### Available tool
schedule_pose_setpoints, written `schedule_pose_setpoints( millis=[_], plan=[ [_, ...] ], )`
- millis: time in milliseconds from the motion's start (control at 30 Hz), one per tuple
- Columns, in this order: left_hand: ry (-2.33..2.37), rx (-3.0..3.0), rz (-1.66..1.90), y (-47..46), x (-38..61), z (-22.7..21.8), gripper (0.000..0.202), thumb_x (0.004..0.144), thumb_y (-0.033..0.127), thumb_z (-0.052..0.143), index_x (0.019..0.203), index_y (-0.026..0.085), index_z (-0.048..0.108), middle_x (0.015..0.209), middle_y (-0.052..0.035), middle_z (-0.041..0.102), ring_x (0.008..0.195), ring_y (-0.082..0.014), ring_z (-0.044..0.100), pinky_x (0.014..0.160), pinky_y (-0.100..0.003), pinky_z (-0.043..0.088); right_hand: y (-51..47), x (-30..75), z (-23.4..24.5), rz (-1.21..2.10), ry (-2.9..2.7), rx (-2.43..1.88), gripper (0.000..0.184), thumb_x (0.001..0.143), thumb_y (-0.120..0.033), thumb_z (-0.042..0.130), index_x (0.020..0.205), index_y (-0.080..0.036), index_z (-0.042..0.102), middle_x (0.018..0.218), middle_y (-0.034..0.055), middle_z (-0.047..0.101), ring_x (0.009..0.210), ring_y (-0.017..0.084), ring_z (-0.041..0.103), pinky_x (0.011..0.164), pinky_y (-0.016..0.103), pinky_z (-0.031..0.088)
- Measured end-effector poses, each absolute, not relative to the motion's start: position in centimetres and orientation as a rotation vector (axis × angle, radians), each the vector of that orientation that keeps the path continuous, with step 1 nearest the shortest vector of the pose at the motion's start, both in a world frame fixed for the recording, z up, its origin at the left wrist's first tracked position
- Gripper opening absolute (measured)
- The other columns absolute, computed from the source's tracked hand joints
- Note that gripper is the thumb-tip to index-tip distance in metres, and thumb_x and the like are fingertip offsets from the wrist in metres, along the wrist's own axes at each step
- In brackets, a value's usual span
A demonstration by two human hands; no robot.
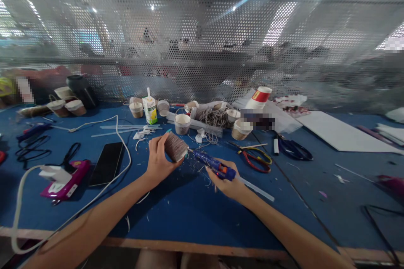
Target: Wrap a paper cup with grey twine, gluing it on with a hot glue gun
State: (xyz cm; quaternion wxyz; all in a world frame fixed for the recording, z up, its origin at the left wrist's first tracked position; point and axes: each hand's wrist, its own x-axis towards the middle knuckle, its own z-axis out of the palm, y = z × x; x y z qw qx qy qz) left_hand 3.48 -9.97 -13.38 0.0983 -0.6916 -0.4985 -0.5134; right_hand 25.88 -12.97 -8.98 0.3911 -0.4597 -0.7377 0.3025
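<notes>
My left hand (pixel 160 155) grips a small cup wrapped in brown cord (pixel 176 147), tilted on its side above the blue table. In my right hand (pixel 229 183) is a blue hot glue gun (pixel 211 163), its nozzle pointing left at the cup's lower right rim. Whether the nozzle touches the rim, I cannot tell. A clear glue stick (pixel 259 189) juts from behind the right hand. Just beyond the hands stands another cord-wrapped cup with a handle (pixel 182 124). Red-and-yellow handled scissors (pixel 257 159) lie right of the glue gun.
A black phone (pixel 107 164), a magenta power strip (pixel 67 180) and a white cable (pixel 128 151) lie on the left. A drink carton (pixel 150 110), a heap of cord (pixel 213 117) and several cups line the back. Dark-handled scissors (pixel 295 150) and a white board (pixel 344 132) lie right.
</notes>
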Motion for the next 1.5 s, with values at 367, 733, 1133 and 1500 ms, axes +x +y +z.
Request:
schedule_pose_setpoints(
  millis=[367,733,1133,1500],
  plan=[
    [-1.620,-1.937,-1.771,-9.1,3.0,-13.2,0.077,0.071,0.029,0.071,0.136,0.020,0.029,0.124,-0.0146,0.042,0.118,-0.0289,0.043,0.093,-0.046,0.047,-10.4,28.1,-8.1,0.252,-2.252,-1.316,0.028,0.075,-0.043,0.062,0.064,-0.021,0.047,0.064,0.0026,0.054,0.055,0.017,0.054,0.052,0.027,0.041],
    [-1.737,-1.843,-1.963,-7.7,2.7,-13.8,0.075,0.072,0.026,0.068,0.136,0.022,0.027,0.127,-0.0148,0.037,0.124,-0.0302,0.039,0.096,-0.050,0.044,-10.3,33.2,-4.6,0.530,-2.601,-1.505,0.047,0.061,-0.057,0.074,0.086,-0.022,0.056,0.087,0.0052,0.061,0.071,0.021,0.060,0.057,0.027,0.048],
    [-1.734,-1.953,-2.040,-7.6,3.0,-14.5,0.074,0.071,0.027,0.069,0.134,0.018,0.031,0.127,-0.0154,0.039,0.127,-0.0312,0.038,0.100,-0.049,0.042,-2.3,24.8,-9.8,-0.673,-2.980,-0.864,0.023,0.091,-0.033,0.054,0.101,-0.013,0.058,0.103,0.0132,0.060,0.091,0.025,0.051,0.072,0.033,0.036],
    [-1.727,-1.971,-2.059,-7.3,3.1,-14.5,0.073,0.071,0.022,0.069,0.134,0.020,0.030,0.126,-0.0139,0.038,0.125,-0.0308,0.038,0.101,-0.052,0.040,0.6,23.4,-10.5,-0.503,-3.000,-0.627,0.022,0.094,-0.025,0.048,0.086,-0.017,0.067,0.088,0.0078,0.064,0.082,0.019,0.047,0.067,0.031,0.030]
  ],
)
